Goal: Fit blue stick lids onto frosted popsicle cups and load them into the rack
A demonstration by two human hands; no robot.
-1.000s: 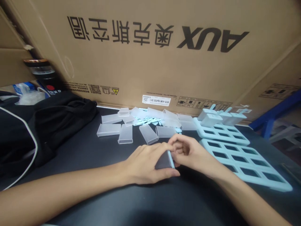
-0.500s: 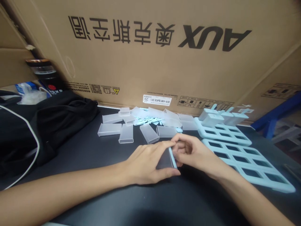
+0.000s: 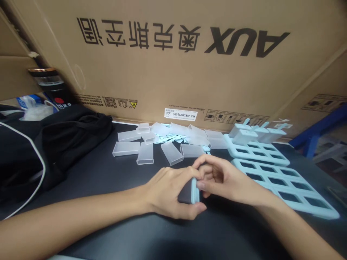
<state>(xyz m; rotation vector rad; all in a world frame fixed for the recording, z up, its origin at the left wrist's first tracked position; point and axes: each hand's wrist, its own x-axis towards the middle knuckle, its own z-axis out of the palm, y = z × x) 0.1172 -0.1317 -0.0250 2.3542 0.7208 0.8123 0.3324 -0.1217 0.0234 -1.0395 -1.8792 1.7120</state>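
My left hand (image 3: 169,191) grips a translucent plastic mould cup (image 3: 187,191) lying on the black table, thumb below and fingers on top. My right hand (image 3: 219,178) pinches the light blue lid piece (image 3: 194,190) at the cup's open end, its fingers curled against it. Both hands meet over the middle of the table. Behind them lies a loose pile of translucent cups (image 3: 146,153) and light blue sticks (image 3: 169,139).
Two light blue mould racks (image 3: 287,187) lie at the right, the far one (image 3: 256,150) with a few filled cups (image 3: 245,136) standing in it. A large cardboard box (image 3: 173,65) walls off the back. Black cloth (image 3: 54,144) and a white cable (image 3: 38,159) lie at the left.
The blue lid has turned more upright against the cup's end. My right fingers have curled in closer, and both hands have shifted slightly down and toward me.
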